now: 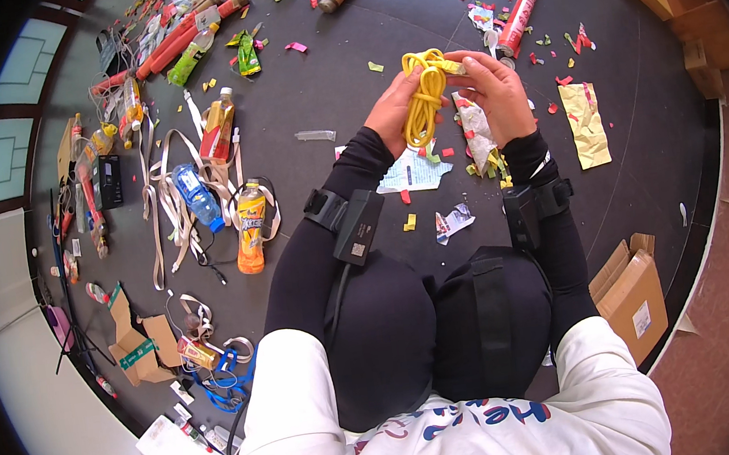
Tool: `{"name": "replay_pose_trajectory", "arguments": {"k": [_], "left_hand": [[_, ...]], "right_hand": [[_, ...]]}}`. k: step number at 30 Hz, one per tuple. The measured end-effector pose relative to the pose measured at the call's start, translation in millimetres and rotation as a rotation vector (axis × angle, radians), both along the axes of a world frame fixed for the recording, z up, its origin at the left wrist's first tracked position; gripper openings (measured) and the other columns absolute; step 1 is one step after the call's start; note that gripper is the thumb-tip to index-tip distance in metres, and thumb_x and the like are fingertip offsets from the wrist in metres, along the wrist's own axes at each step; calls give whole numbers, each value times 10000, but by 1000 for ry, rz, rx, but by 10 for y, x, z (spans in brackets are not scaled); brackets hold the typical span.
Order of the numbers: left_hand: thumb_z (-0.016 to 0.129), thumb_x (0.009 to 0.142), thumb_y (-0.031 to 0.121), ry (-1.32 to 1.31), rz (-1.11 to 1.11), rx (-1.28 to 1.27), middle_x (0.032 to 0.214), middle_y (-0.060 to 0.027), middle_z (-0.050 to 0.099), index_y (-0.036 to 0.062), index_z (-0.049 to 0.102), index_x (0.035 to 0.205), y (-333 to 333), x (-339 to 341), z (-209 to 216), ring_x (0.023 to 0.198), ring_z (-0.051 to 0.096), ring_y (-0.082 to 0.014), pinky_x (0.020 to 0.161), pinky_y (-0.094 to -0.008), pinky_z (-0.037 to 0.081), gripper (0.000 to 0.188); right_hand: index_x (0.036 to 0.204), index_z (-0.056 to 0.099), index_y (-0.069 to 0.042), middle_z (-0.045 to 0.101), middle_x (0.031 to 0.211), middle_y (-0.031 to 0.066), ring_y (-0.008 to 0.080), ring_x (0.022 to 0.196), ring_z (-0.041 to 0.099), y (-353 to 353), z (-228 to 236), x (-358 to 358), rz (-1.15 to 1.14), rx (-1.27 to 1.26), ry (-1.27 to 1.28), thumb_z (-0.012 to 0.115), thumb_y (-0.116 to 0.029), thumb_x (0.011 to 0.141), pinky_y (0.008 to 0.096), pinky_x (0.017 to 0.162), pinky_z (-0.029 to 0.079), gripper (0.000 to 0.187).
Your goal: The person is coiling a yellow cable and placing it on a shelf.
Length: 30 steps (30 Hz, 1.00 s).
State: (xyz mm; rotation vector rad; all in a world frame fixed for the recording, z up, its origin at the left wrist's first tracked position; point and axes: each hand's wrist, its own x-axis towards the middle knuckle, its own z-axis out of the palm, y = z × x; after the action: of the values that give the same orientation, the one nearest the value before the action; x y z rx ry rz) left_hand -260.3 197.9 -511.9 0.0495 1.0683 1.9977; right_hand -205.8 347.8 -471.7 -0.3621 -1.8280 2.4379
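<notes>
Cord [426, 110] in yellow loops partly hides the left fingers [407, 87].

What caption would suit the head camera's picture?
Left hand and right hand hold a bundled yellow cord above a littered dark floor.

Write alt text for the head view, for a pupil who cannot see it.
A person's left hand and right hand hold a bundled yellow cable above a dark floor scattered with coloured scraps. To the left are an orange drink bottle, a blue-capped bottle and pale straps; to the right, a yellow paper sheet and a cardboard box.
</notes>
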Motion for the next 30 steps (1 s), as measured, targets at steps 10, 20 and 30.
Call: {"name": "replay_pose_trajectory", "arguments": {"k": [10, 20, 30], "left_hand": [[512, 843, 417, -17, 41, 73, 903, -30, 548, 105, 469, 1103, 31, 30, 11, 751, 544, -135, 639, -256, 468, 408], [479, 826, 495, 87, 80, -57, 1035, -38, 512, 134, 428, 1189, 51, 8, 156, 917, 516, -170, 802, -358, 415, 514], [597, 816, 185, -4, 158, 78, 785, 4, 549, 83, 527, 867, 22, -1, 154, 692, 563, -90, 567, -245, 483, 134]], "right_hand": [[1011, 545, 19, 593, 838, 57, 113, 797, 587, -71, -38, -29, 59, 294, 195, 667, -54, 719, 232, 696, 500, 325], [878, 580, -13, 605, 812, 65, 157, 733, 622, -68, -17, -20, -140, 739, 267, 639, -20, 665, 246, 606, 494, 221], [880, 585, 11, 572, 796, 107, 219, 699, 610, -79, -122, -16, 47, 826, 277, 553, 33, 710, 278, 636, 485, 175]]}}
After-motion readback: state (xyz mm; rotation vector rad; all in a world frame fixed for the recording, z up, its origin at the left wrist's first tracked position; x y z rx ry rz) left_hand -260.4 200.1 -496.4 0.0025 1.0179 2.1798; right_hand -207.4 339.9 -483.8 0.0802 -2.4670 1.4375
